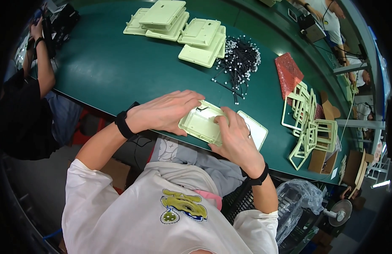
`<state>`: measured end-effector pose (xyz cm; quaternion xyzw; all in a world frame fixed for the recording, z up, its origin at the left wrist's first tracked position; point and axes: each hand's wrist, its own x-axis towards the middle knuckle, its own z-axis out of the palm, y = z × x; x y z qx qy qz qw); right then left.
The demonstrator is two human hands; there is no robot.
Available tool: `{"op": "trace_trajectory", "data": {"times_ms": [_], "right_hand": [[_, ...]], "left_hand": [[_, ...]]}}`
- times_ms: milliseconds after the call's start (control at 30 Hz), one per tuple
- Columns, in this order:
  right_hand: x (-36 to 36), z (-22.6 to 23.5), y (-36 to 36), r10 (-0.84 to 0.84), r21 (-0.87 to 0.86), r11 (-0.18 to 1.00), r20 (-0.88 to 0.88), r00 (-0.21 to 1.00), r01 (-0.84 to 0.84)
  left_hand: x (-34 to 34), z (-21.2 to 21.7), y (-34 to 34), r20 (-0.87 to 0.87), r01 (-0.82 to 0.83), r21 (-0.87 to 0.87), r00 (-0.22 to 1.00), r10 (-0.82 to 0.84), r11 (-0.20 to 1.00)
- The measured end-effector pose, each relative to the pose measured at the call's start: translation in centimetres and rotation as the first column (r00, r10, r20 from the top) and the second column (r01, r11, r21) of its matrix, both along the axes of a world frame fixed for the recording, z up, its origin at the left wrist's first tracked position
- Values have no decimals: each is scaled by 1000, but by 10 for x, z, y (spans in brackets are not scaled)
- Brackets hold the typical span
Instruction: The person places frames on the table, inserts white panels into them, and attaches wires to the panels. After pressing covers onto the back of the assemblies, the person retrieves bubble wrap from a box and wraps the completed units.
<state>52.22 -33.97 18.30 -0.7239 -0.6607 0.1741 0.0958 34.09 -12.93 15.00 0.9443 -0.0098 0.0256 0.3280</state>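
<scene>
Two hands grip one pale green casing (199, 122) at the centre of the frame, near the front edge of the green table (115, 72). The left hand (169, 111) is clamped on the casing's left end, fingers close together along the upper edge and thumb at the lower corner, apparently to steady it. The right hand (239, 137) is clamped on the right end, one finger bent over the inside; whether that fingertip presses anything cannot be told. The casing lies hollow side up, which leaves its inside, with a short black cable (201, 109), accessible. A white panel (258, 130) lies just right of the right hand. Loose cables (243, 57) and stacked covers (164, 13) occupy the upper centre, and frames (307, 112) the right, probably to leave working room.
</scene>
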Motion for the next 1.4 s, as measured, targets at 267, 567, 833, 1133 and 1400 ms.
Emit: {"op": "trace_trajectory", "data": {"times_ms": [267,567,833,1133,1400], "right_hand": [[-4,-4,-4,15,95,995,74,997,-22],[-6,-6,-4,13,92,996,103,995,-23],[-6,-4,-6,54,80,995,127,990,-65],[-11,-12,-9,51,116,991,129,990,-66],[-14,-15,-11,65,135,987,134,989,-83]], "left_hand": [[-3,6,-4,-22,-13,146,1000,16,989],[-5,3,-3,-50,-5,170,999,14,985],[-4,7,-8,-4,-6,198,1000,7,980],[-7,4,-7,-72,3,162,997,9,987],[-13,0,0,6,26,162,1000,-27,986]]}}
